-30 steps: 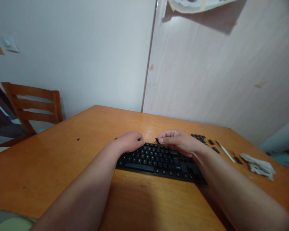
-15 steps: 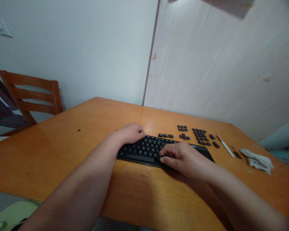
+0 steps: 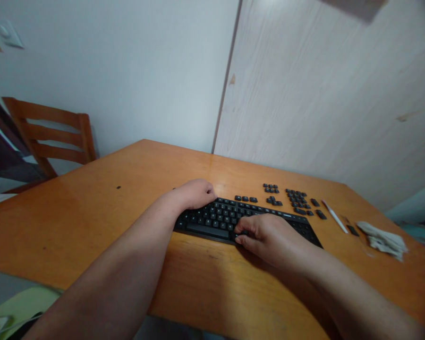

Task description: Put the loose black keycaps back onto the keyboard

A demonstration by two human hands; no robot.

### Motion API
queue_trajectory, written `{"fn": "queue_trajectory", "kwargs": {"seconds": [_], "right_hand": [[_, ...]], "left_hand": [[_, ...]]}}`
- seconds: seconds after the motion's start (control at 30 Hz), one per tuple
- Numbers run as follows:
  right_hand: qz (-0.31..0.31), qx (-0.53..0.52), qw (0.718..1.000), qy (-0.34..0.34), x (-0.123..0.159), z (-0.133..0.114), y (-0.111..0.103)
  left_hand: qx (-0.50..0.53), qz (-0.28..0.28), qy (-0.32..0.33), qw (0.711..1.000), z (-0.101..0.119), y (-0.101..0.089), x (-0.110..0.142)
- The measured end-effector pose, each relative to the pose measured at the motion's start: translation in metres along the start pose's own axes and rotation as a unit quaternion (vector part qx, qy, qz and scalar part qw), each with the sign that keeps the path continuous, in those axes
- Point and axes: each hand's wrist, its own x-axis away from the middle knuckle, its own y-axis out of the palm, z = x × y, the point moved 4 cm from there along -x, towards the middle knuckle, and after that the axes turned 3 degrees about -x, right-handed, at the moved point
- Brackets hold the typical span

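Observation:
A black keyboard (image 3: 219, 219) lies on the orange wooden table (image 3: 127, 189). My left hand (image 3: 194, 193) rests on its far left corner, fingers curled down over the edge and gripping it. My right hand (image 3: 269, 236) is at the keyboard's front row, right of the space bar. Its thumb and fingers are pinched together on a small black keycap (image 3: 238, 233) pressed against the keys. Loose black keycaps (image 3: 297, 200) lie in several small groups on the table behind the keyboard's right half.
A white pen-like stick (image 3: 335, 216) and a crumpled tissue (image 3: 384, 240) lie at the right of the table. A wooden chair (image 3: 49, 137) stands at the far left. A wall and a pale wood panel (image 3: 322, 94) rise right behind the table.
My right hand has come from the keyboard's far edge, with a keycap pinched in it, down to the front row. The left hand stayed on the far left corner. The camera tilted down slightly.

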Motion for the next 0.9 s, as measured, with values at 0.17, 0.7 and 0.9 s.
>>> {"fn": "queue_trajectory", "kwargs": {"seconds": [0.17, 0.7, 0.9], "right_hand": [[0.006, 0.032, 0.999, 0.006, 0.001, -0.005, 0.002], [0.031, 0.094, 0.995, 0.027, 0.003, -0.014, 0.009], [0.042, 0.103, 0.993, 0.037, 0.003, -0.015, 0.010]], "left_hand": [[0.015, 0.000, -0.004, 1.000, -0.002, 0.002, 0.000], [0.002, -0.007, -0.008, 1.000, 0.003, -0.003, 0.003], [0.001, -0.009, -0.010, 1.000, 0.003, -0.003, 0.003]]}}
